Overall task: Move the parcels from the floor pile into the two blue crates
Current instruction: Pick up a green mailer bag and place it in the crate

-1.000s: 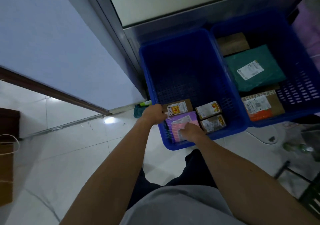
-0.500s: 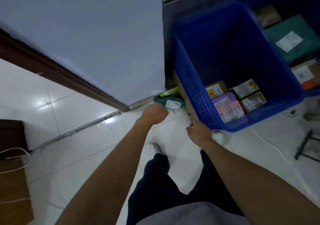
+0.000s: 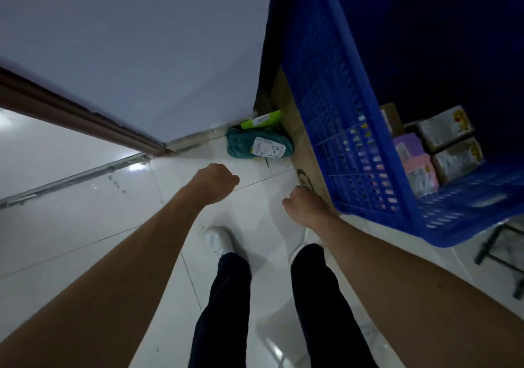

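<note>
— Head view: teal parcel (image 3: 256,146) lies on the floor (image 3: 85,226) in the corner, touching the green parcel (image 3: 262,119) behind it, just beside the blue crate (image 3: 354,140). Hand status?
— Left hand (image 3: 215,182) hovers near it, fingers curled, empty. Right hand (image 3: 304,201) is by the crate; its fingers are hidden, so I cannot tell. Probable fault: a one-handed grab lets the soft bag slip, or snags the flat cardboard (image 3: 300,146) alongside.

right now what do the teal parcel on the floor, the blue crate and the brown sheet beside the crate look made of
The teal parcel: soft plastic mailer film, judging by its creases and slight sheen, with a white paper label. The blue crate: rigid moulded plastic, its wall a grid of holes. The brown sheet: probably matte cardboard, flat and dull with dark print.
</note>
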Demonstrator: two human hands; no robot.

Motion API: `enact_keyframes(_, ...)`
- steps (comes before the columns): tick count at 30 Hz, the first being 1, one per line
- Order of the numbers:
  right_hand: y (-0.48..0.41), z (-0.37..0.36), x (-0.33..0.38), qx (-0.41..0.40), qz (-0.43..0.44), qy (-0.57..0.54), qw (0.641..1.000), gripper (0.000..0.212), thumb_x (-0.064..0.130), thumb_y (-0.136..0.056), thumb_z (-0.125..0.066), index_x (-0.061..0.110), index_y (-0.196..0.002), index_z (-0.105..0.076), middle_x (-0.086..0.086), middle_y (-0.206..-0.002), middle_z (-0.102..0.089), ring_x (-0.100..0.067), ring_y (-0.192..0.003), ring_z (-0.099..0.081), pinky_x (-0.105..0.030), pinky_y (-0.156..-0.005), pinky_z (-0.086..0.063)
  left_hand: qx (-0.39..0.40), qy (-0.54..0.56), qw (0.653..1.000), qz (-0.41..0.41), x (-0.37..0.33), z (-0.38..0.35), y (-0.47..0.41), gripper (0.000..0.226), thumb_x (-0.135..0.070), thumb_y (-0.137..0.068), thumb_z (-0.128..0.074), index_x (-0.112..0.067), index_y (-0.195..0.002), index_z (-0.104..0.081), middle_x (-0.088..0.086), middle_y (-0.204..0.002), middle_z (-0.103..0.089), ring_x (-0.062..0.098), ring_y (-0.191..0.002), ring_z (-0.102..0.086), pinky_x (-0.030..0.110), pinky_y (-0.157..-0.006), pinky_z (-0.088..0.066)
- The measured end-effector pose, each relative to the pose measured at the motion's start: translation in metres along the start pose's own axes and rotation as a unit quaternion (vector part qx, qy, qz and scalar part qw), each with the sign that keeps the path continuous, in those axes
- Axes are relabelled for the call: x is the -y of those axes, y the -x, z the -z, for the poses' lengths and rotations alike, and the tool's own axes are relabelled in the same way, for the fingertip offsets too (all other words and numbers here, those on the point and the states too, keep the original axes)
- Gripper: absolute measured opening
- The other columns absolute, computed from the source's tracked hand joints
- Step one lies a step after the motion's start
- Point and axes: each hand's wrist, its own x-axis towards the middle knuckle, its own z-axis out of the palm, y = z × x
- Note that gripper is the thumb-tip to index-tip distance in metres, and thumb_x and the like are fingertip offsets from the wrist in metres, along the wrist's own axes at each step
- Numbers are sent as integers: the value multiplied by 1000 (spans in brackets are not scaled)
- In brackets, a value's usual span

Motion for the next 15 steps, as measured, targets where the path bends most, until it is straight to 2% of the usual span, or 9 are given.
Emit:
enact_keyframes(4, -80, -19, 1, -19, -30, -25, 999, 43, 32, -93, -46, 8, -128, -49, -14, -129, -57, -34, -108, -60, -37, -83, -50, -25, 28, 999, 30, 27, -16, -70, 37, -30, -97, -56, -6, -125, -63, 14, -128, -61, 33, -118, -56, 41, -103, -47)
enact_keyframes(7, -140, -31, -3, -24, -38, -45, 998, 50, 40, -90, -44, 14, -133, -50, -12, -133, -58, -33, -114, -58, -40, -95, -50, -36, 49, 998, 34, 41, -29, -125, 33, -26, -97, -55, 0, -115, -66, 15, -113, -63, 33, -108, -58, 40, -99, -48)
enact_keyframes(9, -177, -38, -3, -25, -36, -63, 997, 53, 41, -95, -45, 16, -142, -45, -11, -138, -55, -32, -120, -56, -36, -96, -48, -43, 59, 997, 35, 52, -35, -160, 29, -27, -97, -56, -2, -109, -65, 12, -105, -59, 30, -102, -56, 39, -97, -46)
enact_keyframes(11, -213, -44, -1, -41, -62, -101, 992, 60, 39, -99, -47, 14, -152, -32, -14, -144, -50, -35, -125, -53, -34, -92, -44, -50, 64, 996, 37, 64, -44, -193, 31, -30, -96, -56, -5, -114, -62, 12, -117, -60, 31, -115, -56, 38, -102, -45)
enact_keyframes(12, -230, -47, 2, -57, -77, -140, 985, 62, 35, -100, -48, 12, -153, -27, -16, -145, -47, -35, -127, -50, -36, -93, -43, -54, 68, 995, 40, 68, -50, -210, 39, -32, -96, -56, -7, -126, -59, 12, -131, -58, 31, -125, -52, 38, -106, -43)
enact_keyframes(14, -265, -56, 8, -99, -95, -174, 975, 58, 25, -100, -52, 6, -151, -31, -17, -148, -44, -35, -132, -46, -35, -99, -41, -55, 76, 995, 44, 76, -62, -240, 53, -34, -96, -56, -12, -143, -49, 9, -148, -48, 29, -135, -46, 37, -111, -38)
enact_keyframes(15, -284, -60, 10, -108, -108, -201, 968, 58, 21, -98, -55, 5, -149, -33, -16, -148, -45, -33, -132, -47, -31, -96, -40, -49, 84, 994, 43, 79, -69, -254, 56, -34, -96, -55, -13, -147, -45, 9, -151, -46, 29, -137, -44, 37, -112, -37)
